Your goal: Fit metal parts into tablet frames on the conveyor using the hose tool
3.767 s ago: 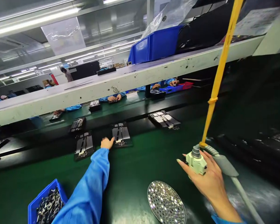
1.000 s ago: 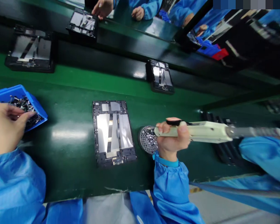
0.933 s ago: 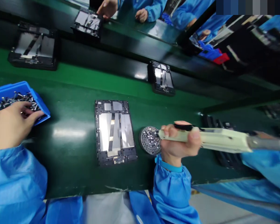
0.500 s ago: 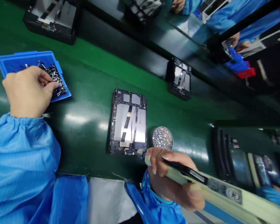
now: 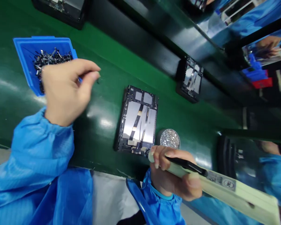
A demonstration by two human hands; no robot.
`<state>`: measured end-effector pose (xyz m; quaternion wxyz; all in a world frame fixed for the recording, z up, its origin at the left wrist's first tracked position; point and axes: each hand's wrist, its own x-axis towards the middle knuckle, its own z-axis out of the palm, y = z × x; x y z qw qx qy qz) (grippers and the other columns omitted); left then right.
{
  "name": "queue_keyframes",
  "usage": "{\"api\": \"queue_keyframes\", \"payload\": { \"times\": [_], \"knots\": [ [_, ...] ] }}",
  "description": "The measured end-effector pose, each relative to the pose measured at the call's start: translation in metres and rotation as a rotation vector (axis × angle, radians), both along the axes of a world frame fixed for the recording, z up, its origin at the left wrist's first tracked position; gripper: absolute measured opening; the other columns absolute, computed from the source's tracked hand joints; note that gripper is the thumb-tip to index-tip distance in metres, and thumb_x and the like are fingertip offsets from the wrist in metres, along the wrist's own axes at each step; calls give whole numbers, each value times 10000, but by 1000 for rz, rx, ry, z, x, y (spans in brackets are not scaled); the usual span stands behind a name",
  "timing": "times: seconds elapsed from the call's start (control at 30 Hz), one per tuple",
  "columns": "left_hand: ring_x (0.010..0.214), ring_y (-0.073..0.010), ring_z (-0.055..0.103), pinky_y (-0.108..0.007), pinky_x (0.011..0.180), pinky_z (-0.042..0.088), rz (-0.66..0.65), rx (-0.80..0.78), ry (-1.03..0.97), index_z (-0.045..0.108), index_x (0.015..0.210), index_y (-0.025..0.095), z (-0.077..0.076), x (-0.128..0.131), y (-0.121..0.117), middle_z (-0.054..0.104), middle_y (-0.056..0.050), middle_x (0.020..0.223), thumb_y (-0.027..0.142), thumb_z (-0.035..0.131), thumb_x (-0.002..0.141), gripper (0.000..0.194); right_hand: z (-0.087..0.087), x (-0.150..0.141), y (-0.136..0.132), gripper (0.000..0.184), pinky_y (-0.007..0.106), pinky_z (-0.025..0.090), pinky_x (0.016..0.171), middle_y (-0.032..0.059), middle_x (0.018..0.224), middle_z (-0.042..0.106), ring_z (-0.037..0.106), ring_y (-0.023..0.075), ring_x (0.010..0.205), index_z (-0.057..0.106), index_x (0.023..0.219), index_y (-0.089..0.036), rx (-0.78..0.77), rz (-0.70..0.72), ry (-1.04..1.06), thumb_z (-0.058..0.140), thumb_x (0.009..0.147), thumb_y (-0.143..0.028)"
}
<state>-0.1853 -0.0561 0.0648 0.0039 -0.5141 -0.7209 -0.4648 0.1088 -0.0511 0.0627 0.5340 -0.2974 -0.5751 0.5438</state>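
Note:
My left hand [image 5: 67,89] is closed in a pinch just right of a blue bin [image 5: 23,62] holding many small dark parts [image 5: 52,57]. A tiny dark bit shows at the fingertips, too small to name. My right hand [image 5: 173,175] grips a pale electric screwdriver [image 5: 243,195] with a black lever. Its tip is at the lower right corner of an opened tablet [image 5: 140,120], whose silver inside and dark ribbon cables face up; I cannot tell if they touch. Beside the tablet is a round container of small shiny screws [image 5: 170,138], partly hidden by the right hand.
Another opened device [image 5: 192,78] on a dark stack stands at the back, and one more [image 5: 65,9] at the top left. A dark ledge [image 5: 131,40] runs behind the green bench [image 5: 96,137]. Dark trays [image 5: 227,156] are at right. People in blue sleeves are beyond.
My left hand has come out of the blue bin and moved right, still pinched. The right hand keeps the screwdriver near the tablet's lower corner. The view has shifted a little.

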Motion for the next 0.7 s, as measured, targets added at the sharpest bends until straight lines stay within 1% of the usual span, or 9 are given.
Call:
{"api": "queue_keyframes", "payload": {
  "times": [0.1,0.2,0.27,0.3,0.37,0.5,0.57,0.63,0.7],
  "knots": [
    [772,-131,714,-265,740,542,-289,-30,-48,738,1019,174,-3,52,11,791,-6,915,225,591,1009,156,0,-1,0,308,303,408,507,-66,494,469,450,133,440,773,967,-189,1,-7,-3,650,888,-460],
    [820,-170,743,-292,745,551,-618,-221,-161,658,1070,187,-15,108,22,779,-28,907,205,527,1037,136,-2,-4,-1,301,302,408,507,-64,497,475,459,135,444,768,964,-189,13,-11,1,651,891,-456],
    [831,-183,746,-305,760,550,-777,-355,-272,624,1096,195,-26,137,29,783,-24,906,200,523,1038,117,-3,-5,-4,299,307,414,518,-62,507,485,470,139,456,766,969,-188,12,-18,4,654,893,-454],
    [831,-183,744,-307,767,547,-814,-414,-335,614,1093,200,-31,147,32,785,-16,903,191,520,1035,112,-3,-4,-6,298,310,416,526,-61,512,489,475,141,465,764,975,-188,9,-21,8,655,895,-453],
    [837,-177,736,-310,790,541,-820,-501,-438,602,1069,208,-42,157,37,792,-2,907,158,508,1020,117,0,0,-10,309,313,412,536,-63,515,481,473,141,471,762,997,-187,12,-23,33,650,903,-459],
    [835,-179,731,-321,795,535,-814,-540,-519,581,1040,215,-54,156,40,803,-6,924,151,511,1003,102,11,21,-4,418,340,438,556,-62,522,490,452,139,461,773,1088,-186,46,-40,52,610,923,-533],
    [777,-174,725,-318,766,535,-826,-512,-555,572,1047,222,-56,152,38,809,-15,924,183,511,1008,83,13,35,12,438,337,438,534,-57,513,503,437,134,438,787,1083,-182,103,-129,64,592,913,-536],
    [713,-166,714,-310,728,539,-824,-480,-607,569,1050,229,-56,149,36,816,-28,936,227,494,1021,80,11,46,36,395,310,411,483,-60,474,479,415,125,397,801,965,-182,179,-256,113,590,882,-505],
    [673,-164,705,-298,682,543,-821,-463,-678,574,1014,230,-55,146,35,819,-41,937,290,491,1030,103,5,55,62,343,283,391,441,-64,435,445,405,118,365,784,823,-193,195,-354,150,607,856,-485]
  ]
}}
